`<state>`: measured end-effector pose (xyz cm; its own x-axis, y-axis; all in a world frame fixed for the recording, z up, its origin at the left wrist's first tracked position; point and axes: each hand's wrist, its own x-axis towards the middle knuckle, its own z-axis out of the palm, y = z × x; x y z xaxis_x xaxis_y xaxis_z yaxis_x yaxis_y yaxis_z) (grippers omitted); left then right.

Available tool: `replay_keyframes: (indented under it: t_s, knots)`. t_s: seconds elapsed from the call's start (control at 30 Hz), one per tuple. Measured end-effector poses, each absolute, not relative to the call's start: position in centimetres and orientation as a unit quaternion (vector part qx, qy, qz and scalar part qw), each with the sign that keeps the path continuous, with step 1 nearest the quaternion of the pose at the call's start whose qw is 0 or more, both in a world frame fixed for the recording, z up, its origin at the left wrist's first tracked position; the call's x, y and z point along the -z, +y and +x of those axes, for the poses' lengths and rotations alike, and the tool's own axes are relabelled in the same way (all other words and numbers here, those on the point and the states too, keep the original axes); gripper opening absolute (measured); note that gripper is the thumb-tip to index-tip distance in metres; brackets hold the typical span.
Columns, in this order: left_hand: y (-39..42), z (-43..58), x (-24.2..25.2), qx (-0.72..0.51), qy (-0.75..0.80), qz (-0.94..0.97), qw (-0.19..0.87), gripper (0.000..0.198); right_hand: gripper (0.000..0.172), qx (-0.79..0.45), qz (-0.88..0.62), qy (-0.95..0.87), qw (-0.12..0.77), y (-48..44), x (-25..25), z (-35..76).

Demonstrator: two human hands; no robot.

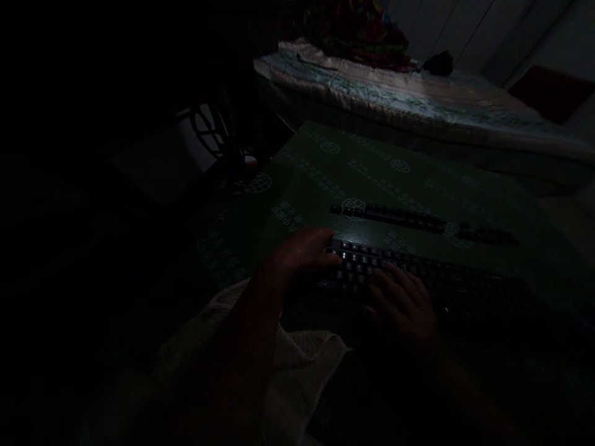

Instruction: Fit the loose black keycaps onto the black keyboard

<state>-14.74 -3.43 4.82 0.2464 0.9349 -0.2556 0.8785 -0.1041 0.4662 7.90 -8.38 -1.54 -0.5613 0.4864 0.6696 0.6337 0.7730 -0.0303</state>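
A black keyboard (357, 266) lies at a slant on a green printed board (297, 167). My left hand (304, 254) grips the keyboard's left end, with its thumb over the keys and its fingers at the far corner. Over the keys near the middle rests my right hand (404, 300), its fingers spread and pointing forward. Beyond the keyboard runs a row of small dark pieces (404, 217) that look like keycaps. Deep shadow hides the keyboard's right end and near edge.
A pale cloth (307, 365) lies under my left forearm. At the left stands a dark object with a curved grille (209, 133), perhaps a fan. Behind the board is a bed-like surface with a striped cover (362, 87), bearing a patterned red cloth (357, 37) and a dark red item (551, 93).
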Motion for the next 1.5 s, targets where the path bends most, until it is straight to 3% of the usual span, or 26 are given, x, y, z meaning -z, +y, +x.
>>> replay_keyframes:
  t_s: [0.37,0.67,0.93,1.5]
  knots:
    - [-3.9,-14.7,-4.9,-0.023,0.66,0.719,0.218,0.051,0.018,0.077,-0.333,-0.864,0.369,-8.7,2.6,8.8]
    - [-3.7,-13.9,-3.3,-0.059,0.596,0.768,0.228,0.089,0.018,0.077,-0.337,-0.864,0.365,-7.8,3.0,9.7]
    - [-3.7,-13.1,-3.2,-0.03,0.598,0.76,0.251,0.095,0.025,0.108,-0.29,-0.884,0.349,-7.1,3.5,10.9]
    - [-3.4,-13.7,-1.9,-0.058,0.577,0.778,0.241,0.089,0.021,0.124,-0.301,-0.867,0.376,-5.6,1.4,10.4]
